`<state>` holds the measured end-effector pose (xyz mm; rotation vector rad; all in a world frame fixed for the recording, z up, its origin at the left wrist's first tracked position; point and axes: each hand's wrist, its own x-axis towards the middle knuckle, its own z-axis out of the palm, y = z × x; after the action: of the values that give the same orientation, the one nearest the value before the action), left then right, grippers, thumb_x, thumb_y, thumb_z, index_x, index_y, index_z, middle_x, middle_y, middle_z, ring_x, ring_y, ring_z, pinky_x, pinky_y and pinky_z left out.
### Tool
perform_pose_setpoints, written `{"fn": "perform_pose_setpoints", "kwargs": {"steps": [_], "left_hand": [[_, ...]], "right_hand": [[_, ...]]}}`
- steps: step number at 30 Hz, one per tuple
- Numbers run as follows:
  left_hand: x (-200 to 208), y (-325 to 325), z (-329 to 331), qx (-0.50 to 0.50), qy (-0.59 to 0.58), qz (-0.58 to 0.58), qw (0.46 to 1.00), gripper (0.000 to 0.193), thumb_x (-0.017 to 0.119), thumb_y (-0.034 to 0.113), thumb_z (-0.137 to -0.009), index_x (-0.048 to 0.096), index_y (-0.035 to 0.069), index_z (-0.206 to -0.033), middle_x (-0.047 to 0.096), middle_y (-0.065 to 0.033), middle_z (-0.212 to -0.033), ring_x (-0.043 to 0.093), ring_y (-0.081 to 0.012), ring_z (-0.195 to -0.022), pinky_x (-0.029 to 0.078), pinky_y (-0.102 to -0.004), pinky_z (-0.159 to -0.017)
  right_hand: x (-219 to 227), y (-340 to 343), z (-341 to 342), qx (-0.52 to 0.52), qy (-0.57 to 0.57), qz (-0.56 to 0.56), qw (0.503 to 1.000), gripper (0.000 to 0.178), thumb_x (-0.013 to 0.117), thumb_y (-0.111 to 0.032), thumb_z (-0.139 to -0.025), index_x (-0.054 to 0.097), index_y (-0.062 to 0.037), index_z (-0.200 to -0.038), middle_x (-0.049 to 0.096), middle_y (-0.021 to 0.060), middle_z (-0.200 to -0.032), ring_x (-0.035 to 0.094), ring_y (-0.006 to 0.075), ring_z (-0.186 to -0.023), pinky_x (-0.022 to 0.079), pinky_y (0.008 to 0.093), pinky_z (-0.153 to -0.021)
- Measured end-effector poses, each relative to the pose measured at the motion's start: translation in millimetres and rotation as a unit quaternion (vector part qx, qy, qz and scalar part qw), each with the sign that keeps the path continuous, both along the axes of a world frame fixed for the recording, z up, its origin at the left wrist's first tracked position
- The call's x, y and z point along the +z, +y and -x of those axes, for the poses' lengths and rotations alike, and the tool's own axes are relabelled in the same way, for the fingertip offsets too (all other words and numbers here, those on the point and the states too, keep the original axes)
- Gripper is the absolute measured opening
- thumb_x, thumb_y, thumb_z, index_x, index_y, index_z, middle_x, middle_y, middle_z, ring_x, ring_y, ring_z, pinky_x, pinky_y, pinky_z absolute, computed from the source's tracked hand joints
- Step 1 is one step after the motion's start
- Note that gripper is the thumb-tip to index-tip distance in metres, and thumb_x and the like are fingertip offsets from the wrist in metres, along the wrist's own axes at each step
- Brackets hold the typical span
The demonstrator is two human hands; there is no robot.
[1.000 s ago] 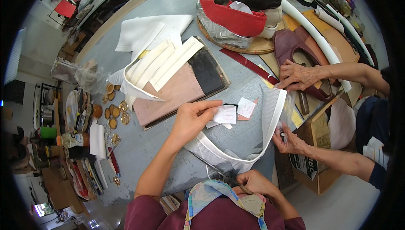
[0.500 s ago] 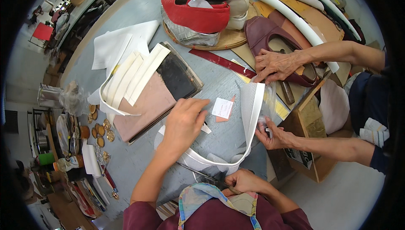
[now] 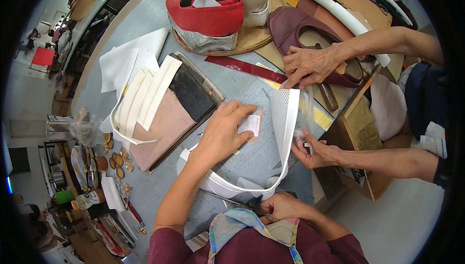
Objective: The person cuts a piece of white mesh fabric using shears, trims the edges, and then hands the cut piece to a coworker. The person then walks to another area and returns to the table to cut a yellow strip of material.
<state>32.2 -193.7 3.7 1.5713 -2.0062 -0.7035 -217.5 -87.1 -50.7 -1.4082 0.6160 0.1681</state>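
White label (image 3: 248, 125) lay over a pink scrap (image 3: 260, 114) on the table (image 3: 242, 84); left grip (image 3: 222, 132) was spread around it, unclosed. Dark scissors (image 3: 252, 206) were clasped in the right grip (image 3: 285, 207). White-edged mesh strip (image 3: 281, 119) curved beside a co-worker's hands (image 3: 310, 65).

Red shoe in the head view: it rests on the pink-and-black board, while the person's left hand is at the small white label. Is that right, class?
Not quite: the red shoe is not on the pink-and-black board. The head view shows it stacked on a silvery item on the round woven tray. The person's left hand is indeed at the small white label.
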Motion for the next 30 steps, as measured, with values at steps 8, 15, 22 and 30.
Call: {"fn": "perform_pose_setpoints", "kwargs": {"steps": [8, 15, 22, 30], "left_hand": [[-5.7, -3.0, -11.1, 0.113, 0.221, -0.193, 0.949, 0.022, 0.075, 0.007, -0.087, 0.074, -0.001, -0.108, 0.071, -0.0041, -0.086, 0.063, -0.0099, -0.073, 0.052, -0.0278, -0.066], [8.1, 23.0, -19.4, 0.221, 0.393, -0.224, 0.864, 0.024, 0.070, 0.008, -0.094, 0.071, -0.005, -0.114, 0.074, -0.0097, -0.092, 0.070, -0.0112, -0.077, 0.059, -0.0229, -0.072], [15.2, 44.6, -20.0, 0.254, 0.439, -0.166, 0.846, 0.028, 0.067, 0.005, -0.095, 0.067, -0.006, -0.120, 0.074, -0.0126, -0.100, 0.072, -0.0130, -0.080, 0.062, -0.0247, -0.075], [12.3, 61.4, -25.0, 0.270, 0.467, -0.154, 0.828, 0.031, 0.065, 0.002, -0.095, 0.064, -0.005, -0.126, 0.073, -0.0133, -0.108, 0.072, -0.0139, -0.085, 0.062, -0.0258, -0.077]], "right_hand": [[0.4, 0.5, 0.6, 0.003, -0.008, 0.009, 1.000, 0.054, 0.082, -0.047, -0.078, 0.054, -0.0049, -0.062, 0.048, 0.0052, -0.053, 0.045, 0.0161, -0.050, 0.037, 0.0356, -0.051], [1.9, 1.5, 1.0, -0.005, 0.006, 0.002, 1.000, 0.056, 0.083, -0.049, -0.077, 0.052, -0.0046, -0.061, 0.045, 0.0047, -0.052, 0.043, 0.0136, -0.050, 0.037, 0.0350, -0.051], [4.8, 0.1, -0.5, 0.010, 0.033, 0.010, 0.999, 0.060, 0.084, -0.051, -0.076, 0.049, -0.0054, -0.059, 0.042, 0.0027, -0.052, 0.041, 0.0130, -0.051, 0.036, 0.0346, -0.052], [10.0, 2.0, -0.7, 0.005, 0.055, 0.002, 0.998, 0.061, 0.085, -0.053, -0.074, 0.048, -0.0056, -0.059, 0.042, 0.0020, -0.052, 0.041, 0.0125, -0.052, 0.035, 0.0343, -0.052]]}}
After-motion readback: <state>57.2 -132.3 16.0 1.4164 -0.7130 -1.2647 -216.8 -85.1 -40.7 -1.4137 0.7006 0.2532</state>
